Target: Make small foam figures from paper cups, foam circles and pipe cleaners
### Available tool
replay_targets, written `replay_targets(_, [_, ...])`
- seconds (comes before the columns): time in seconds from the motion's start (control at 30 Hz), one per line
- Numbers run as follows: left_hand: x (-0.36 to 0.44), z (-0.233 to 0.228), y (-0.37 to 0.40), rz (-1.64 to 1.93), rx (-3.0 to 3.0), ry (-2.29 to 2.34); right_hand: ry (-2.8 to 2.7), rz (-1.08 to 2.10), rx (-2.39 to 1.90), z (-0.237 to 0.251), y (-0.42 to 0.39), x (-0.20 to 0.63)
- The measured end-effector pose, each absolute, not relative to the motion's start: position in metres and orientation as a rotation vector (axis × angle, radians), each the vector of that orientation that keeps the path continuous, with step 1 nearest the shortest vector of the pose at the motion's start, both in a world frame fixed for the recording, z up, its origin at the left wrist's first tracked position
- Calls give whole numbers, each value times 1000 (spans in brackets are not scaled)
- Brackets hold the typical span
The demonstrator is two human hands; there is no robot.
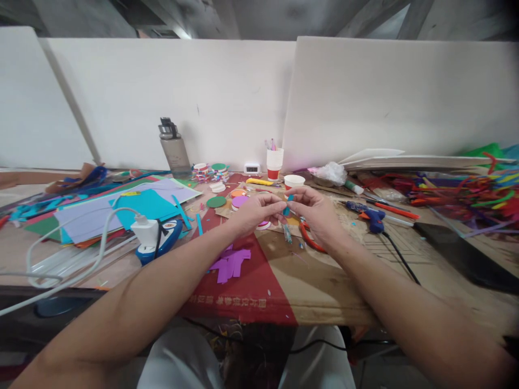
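We are holding both hands up over the middle of the cluttered cardboard-covered worktable (pixel 324 292), fingertips meeting. Our left hand (pixel 255 212) is curling in from the left, thumb and forefinger pressed together at the tips, and our right hand (pixel 318 213) is coming in from the right, its fingers pinching a small teal scrap of paper (pixel 289 199). That scrap is sitting right between the two hands, above the tabletop, with a bit of the same teal showing just below the fingertips; whether the left fingers are actually touching it, we cannot tell.

Directly under the right hand, a pair of red-handled scissors (pixel 310 240) is lying on the cardboard. Nearer to us, a purple paper cut-out (pixel 230 265) is resting on the red printed patch of the cardboard. Beyond the hands, a round green paper disc (pixel 216 202) and a pink paper disc (pixel 240 201) are lying side by side. Off to the left, a white power adapter with its cable (pixel 146 231) is sitting beside loose sheets of teal and lilac paper (pixel 121 208). To the right, a blue hot glue gun (pixel 375 219) is lying on the table, and a grey water bottle (pixel 174 148) is standing at the back against the white wall board.
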State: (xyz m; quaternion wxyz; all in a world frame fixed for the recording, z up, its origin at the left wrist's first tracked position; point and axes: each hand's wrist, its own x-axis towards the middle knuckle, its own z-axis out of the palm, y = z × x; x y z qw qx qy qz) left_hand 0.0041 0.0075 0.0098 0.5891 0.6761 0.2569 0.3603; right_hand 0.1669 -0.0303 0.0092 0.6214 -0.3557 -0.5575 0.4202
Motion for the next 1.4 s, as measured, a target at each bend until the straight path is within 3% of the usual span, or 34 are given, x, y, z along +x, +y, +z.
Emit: replay_targets(1.4, [2, 11, 9, 811, 1363, 614, -1505, 728, -909, 12, -36, 167])
